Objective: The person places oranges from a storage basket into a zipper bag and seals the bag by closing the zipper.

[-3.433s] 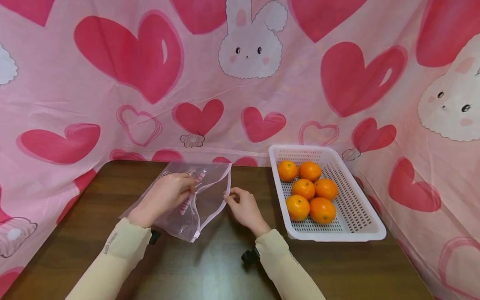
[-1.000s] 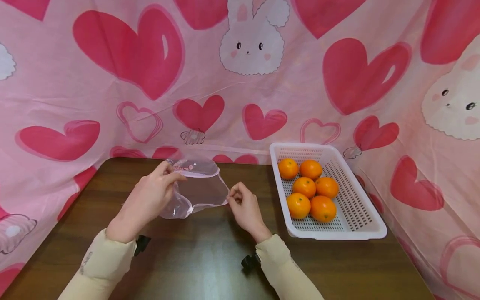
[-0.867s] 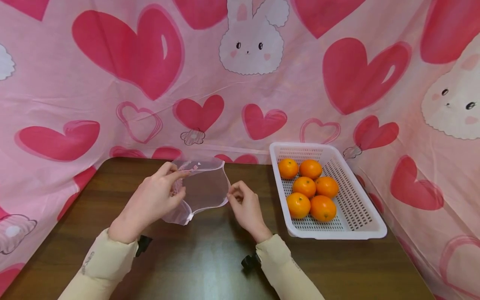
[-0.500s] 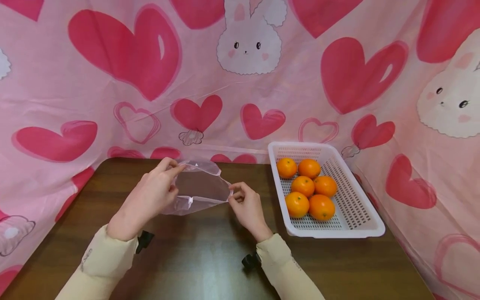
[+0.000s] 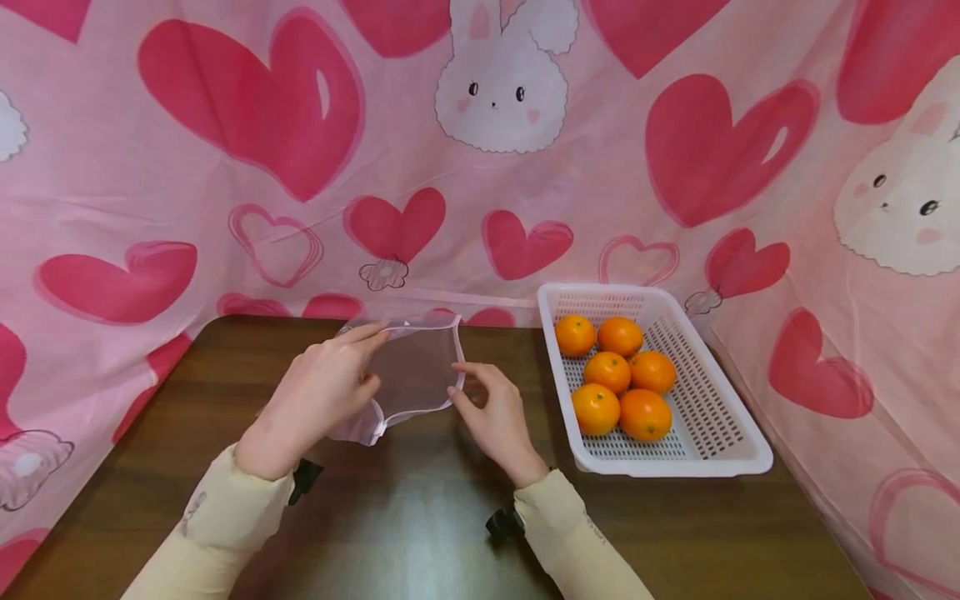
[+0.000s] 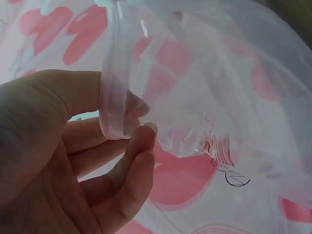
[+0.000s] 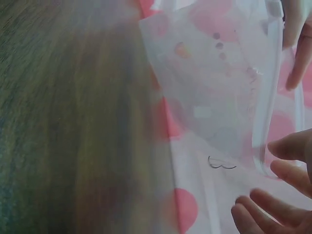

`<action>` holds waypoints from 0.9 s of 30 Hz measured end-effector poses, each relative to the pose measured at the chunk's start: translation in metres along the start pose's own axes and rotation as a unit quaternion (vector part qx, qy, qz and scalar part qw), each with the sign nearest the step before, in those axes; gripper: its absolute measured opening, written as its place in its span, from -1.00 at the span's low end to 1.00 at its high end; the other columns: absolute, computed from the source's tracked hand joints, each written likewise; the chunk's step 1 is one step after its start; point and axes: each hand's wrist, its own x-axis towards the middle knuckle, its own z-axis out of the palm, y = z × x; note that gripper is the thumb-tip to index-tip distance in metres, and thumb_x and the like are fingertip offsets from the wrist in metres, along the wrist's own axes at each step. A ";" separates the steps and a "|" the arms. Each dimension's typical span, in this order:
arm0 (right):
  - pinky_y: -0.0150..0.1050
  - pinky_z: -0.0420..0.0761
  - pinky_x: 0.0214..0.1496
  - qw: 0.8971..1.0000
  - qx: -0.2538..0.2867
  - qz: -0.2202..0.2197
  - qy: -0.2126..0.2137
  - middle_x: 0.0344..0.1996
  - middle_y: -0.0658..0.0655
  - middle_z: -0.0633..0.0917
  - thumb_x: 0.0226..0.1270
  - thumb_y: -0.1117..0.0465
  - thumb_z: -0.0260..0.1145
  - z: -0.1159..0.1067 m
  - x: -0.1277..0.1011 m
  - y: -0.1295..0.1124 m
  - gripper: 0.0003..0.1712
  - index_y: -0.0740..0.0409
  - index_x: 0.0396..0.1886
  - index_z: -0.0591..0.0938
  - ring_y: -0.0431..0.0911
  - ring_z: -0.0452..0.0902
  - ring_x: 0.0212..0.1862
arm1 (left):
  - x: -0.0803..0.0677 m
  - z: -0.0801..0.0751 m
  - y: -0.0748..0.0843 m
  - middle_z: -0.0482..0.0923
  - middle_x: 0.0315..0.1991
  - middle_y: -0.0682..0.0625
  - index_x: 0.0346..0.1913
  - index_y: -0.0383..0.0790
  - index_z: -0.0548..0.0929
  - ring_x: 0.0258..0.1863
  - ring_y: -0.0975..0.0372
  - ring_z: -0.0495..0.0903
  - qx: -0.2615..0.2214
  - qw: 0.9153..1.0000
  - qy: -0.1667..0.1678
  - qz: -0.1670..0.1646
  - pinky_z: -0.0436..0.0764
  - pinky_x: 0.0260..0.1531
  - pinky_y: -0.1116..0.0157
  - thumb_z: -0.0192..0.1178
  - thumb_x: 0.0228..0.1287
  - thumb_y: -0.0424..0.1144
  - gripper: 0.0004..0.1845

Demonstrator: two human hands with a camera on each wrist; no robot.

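A clear plastic slider zipper bag (image 5: 354,427) with pinkish edging and small red print is spread at its mouth between the two hands. My left hand (image 5: 326,379) holds it by the rim on the left, index finger stretched along the far edge and thumb apart. In the left wrist view, fingers of that hand lie on both sides of the zipper strip (image 6: 114,87). At the right-hand fold of the mouth, my right hand (image 5: 501,412) touches the rim with thumb and index fingertips, a gap between them. Its other fingers (image 7: 280,207) are loosely bent in the right wrist view.
A white perforated plastic basket (image 5: 716,408) stands right of the hands, with several oranges (image 5: 608,372) in its left half. The dark wooden table (image 5: 420,525) meets a pink heart-and-rabbit cloth (image 5: 420,167) at the back and sides.
My left hand has spread the bag's mouth wider, shifting left and then slightly back right. The right thumb and index finger, pinched on the rim earlier, have parted. The oranges stay put.
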 end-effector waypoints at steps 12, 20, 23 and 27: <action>-0.01 0.63 0.09 0.999 -0.026 -0.020 0.022 0.08 0.08 0.67 0.31 0.12 0.48 -0.020 -0.001 -0.026 -0.52 0.14 0.19 0.64 -0.04 0.58 0.04 | -0.001 -0.001 0.003 0.53 0.28 -0.26 0.27 -0.39 0.62 -0.18 -0.05 0.70 0.005 1.000 -0.013 -0.002 0.68 -0.44 0.06 0.43 0.07 -0.42 -0.39; -0.11 0.60 0.14 0.999 -0.035 -0.024 0.027 0.14 0.06 0.66 0.32 0.05 0.48 -0.037 0.000 -0.040 -0.45 0.11 0.25 0.61 -0.07 0.59 0.04 | -0.003 -0.001 0.003 0.53 0.29 -0.25 0.29 -0.38 0.60 -0.10 -0.08 0.67 0.001 1.000 -0.018 -0.002 0.67 -0.42 0.06 0.42 0.06 -0.44 -0.37; -0.08 0.60 0.15 0.999 -0.039 -0.026 0.028 0.15 0.02 0.65 0.32 0.04 0.48 -0.046 0.000 -0.047 -0.43 0.09 0.28 0.60 -0.07 0.59 0.05 | -0.004 -0.002 0.003 0.53 0.29 -0.26 0.29 -0.38 0.60 -0.21 -0.03 0.66 -0.001 1.000 -0.019 0.001 0.64 -0.48 0.12 0.42 0.05 -0.45 -0.36; -0.07 0.59 0.16 0.998 -0.045 -0.021 0.032 0.16 -0.01 0.65 0.33 0.01 0.47 -0.061 0.000 -0.055 -0.42 0.04 0.30 0.59 -0.09 0.58 0.06 | -0.005 -0.002 0.002 0.54 0.27 -0.25 0.28 -0.37 0.61 -0.33 0.04 0.60 -0.002 1.000 -0.015 0.005 0.58 -0.52 0.15 0.40 0.04 -0.47 -0.37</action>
